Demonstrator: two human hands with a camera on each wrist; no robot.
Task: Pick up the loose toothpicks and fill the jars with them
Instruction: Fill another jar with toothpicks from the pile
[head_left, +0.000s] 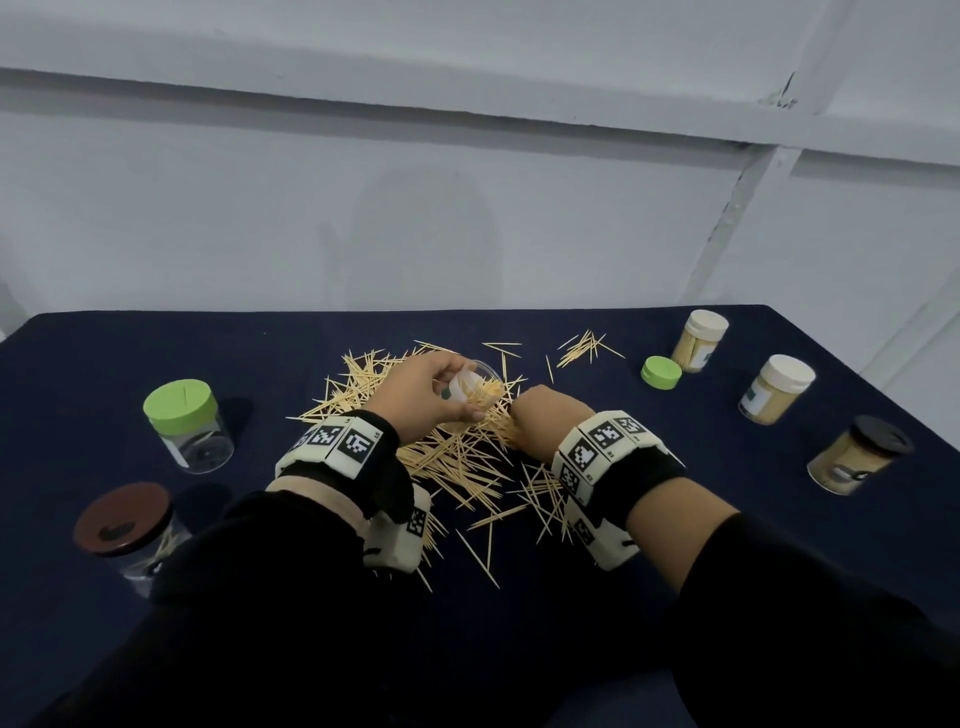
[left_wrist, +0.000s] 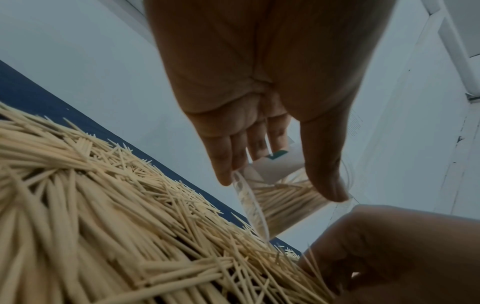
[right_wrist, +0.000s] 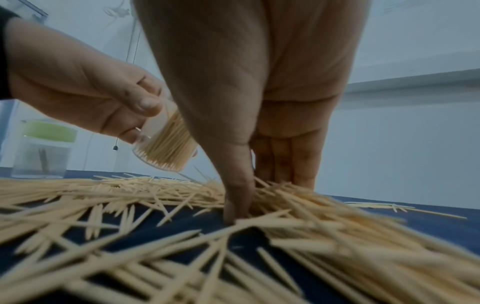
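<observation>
- The left hand (head_left: 421, 395) grasps a small clear plastic jar (head_left: 470, 392), fingers and thumb curled round its smooth cylindrical wall; the jar is tilted, its open mouth toward the right hand, and is partly packed with pale wooden toothpicks.
- The right hand (head_left: 545, 421) reaches straight down into the heap of loose toothpicks (head_left: 457, 457); in the right wrist view its thumb (right_wrist: 239, 197) and fingers close in on a cluster of sticks, pinching them against the cloth.
- The loose toothpicks are thin, matte, tapered to sharp points, criss-crossed in a tangled pile at the middle of the table (head_left: 104, 353), which is covered in dark navy fabric.
- A round green lid (head_left: 661, 372) lies alone to the right.
- Beyond it stand three filled, capped jars: two white-lidded (head_left: 698, 340) (head_left: 776, 387) and one black-lidded (head_left: 857, 454).
- On the left stand a green-lidded clear jar (head_left: 187, 423) and a brown-lidded clear jar (head_left: 130, 530), both nearly empty.
</observation>
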